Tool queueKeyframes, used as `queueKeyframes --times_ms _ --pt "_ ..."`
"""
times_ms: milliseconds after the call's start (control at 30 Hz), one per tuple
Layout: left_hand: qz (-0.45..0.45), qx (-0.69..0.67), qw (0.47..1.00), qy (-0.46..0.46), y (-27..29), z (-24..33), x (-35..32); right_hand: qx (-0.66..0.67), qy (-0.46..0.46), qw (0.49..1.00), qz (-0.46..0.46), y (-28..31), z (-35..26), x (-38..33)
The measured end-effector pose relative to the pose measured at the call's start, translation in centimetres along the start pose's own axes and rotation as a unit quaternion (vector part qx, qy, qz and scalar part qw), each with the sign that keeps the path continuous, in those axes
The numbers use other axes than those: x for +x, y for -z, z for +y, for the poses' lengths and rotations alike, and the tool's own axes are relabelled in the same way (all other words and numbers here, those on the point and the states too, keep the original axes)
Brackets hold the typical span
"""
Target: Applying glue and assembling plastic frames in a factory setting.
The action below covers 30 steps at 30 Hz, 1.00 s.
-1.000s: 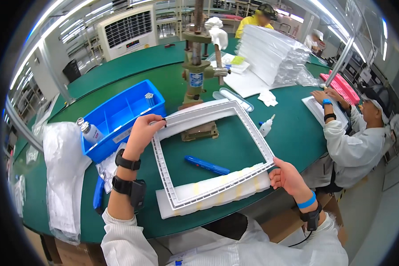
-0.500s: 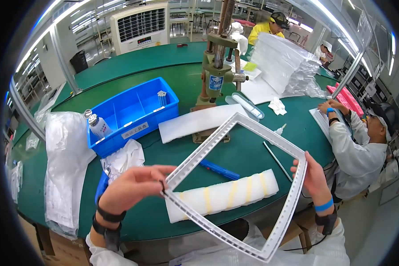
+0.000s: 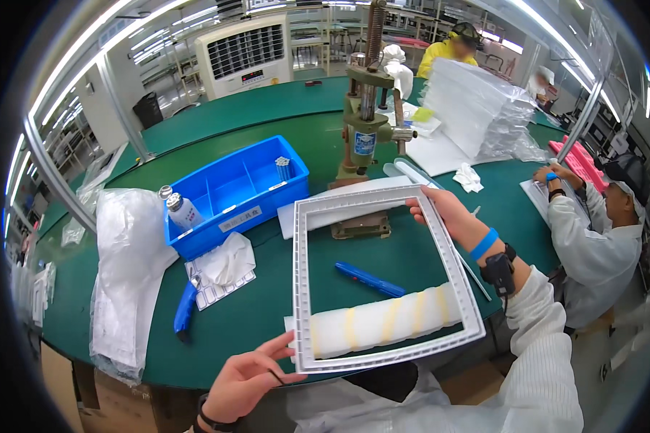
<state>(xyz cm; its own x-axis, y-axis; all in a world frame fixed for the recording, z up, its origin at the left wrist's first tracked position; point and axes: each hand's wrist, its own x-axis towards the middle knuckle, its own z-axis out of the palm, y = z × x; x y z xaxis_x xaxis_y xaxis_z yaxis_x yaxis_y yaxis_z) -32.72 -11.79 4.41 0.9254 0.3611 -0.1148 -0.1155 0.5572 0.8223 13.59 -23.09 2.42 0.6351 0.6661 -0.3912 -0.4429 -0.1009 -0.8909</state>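
Note:
A white rectangular plastic frame with notched edges is held up over the bench, tilted toward me. My right hand grips its upper right corner. At the lower left corner, the fingers of my left hand close on the frame's edge. A small thin dark piece shows at the left fingers; its kind I cannot make out. Seen through and below the frame lies a white foam block wrapped with yellowish strips. A blue pen-like tool shows through the opening.
A blue divided bin holds bottles and small rods. Behind the frame stands a green press beside a white foam strip. Left are a blue-handled tool, crumpled cloth and plastic bags. A co-worker sits at right.
The frame has turned from a slanted to a nearly upright position. My right hand has moved up to its upper corner, and my left hand has gone down with the lower left corner.

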Motion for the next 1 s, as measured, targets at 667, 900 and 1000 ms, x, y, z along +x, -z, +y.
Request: queueKeyframes --times_ms 667,900,1000 --pt "0.039 0.495 0.827 -0.263 -0.6 2.8 30.5 -0.353 0.558 0.726 0.193 -8.8 -19.6 6.4" --pt "0.105 0.524 0.819 -0.207 -0.2 0.7 32.5 -0.405 0.497 0.728 0.244 -13.6 -21.0 12.5" --pt "0.092 0.541 0.815 -0.187 -1.4 0.0 33.4 -0.462 0.635 0.554 0.277 -10.8 -22.4 17.2"
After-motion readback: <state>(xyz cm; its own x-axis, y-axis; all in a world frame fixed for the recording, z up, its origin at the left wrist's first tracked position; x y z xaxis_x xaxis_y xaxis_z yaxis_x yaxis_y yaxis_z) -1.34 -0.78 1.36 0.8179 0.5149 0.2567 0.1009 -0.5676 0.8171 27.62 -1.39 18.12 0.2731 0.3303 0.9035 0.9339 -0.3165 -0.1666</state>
